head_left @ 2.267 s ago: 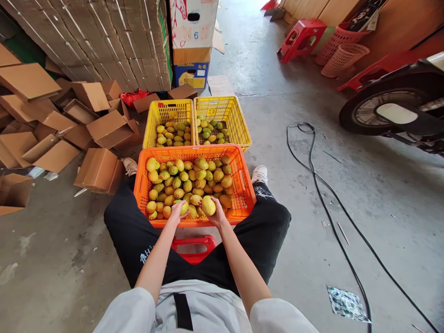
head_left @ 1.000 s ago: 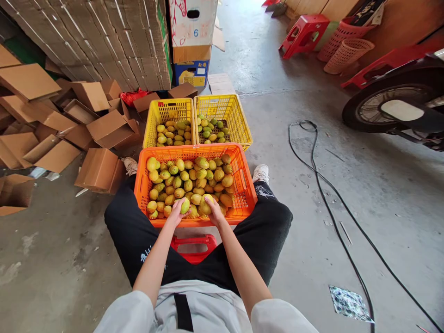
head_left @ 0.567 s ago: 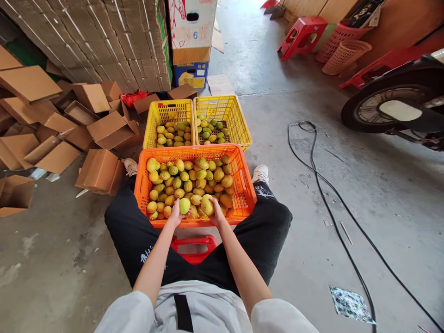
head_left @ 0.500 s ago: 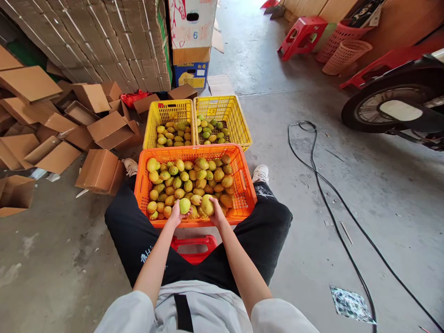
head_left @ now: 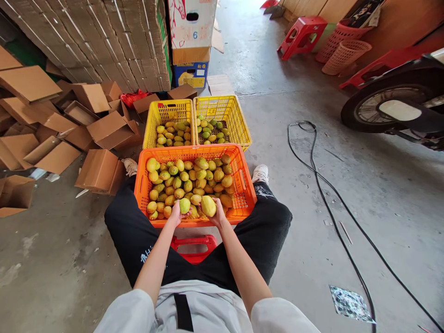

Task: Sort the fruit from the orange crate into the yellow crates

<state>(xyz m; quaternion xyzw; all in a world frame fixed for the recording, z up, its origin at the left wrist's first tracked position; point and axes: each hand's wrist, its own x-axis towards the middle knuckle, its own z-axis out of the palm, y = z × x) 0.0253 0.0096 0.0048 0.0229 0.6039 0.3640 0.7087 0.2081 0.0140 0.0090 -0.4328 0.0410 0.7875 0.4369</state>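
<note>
Fruit [head_left: 184,206] clasped in left hand [head_left: 176,214], yellower fruit [head_left: 208,206] clasped in right hand [head_left: 218,214], orange crate [head_left: 246,199] beneath

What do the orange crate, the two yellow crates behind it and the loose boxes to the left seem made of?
Orange crate: likely moulded plastic, from its even colour and slotted walls. Yellow crates: probably plastic too, with similar lattice walls. Loose boxes: apparently cardboard, matt brown with thin flaps.

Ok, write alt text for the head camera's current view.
A person's left hand holds a greenish fruit and the right hand a yellow one, over an orange crate of similar fruit. Two yellow crates with more fruit stand beyond; cardboard boxes lie to the left.
</note>
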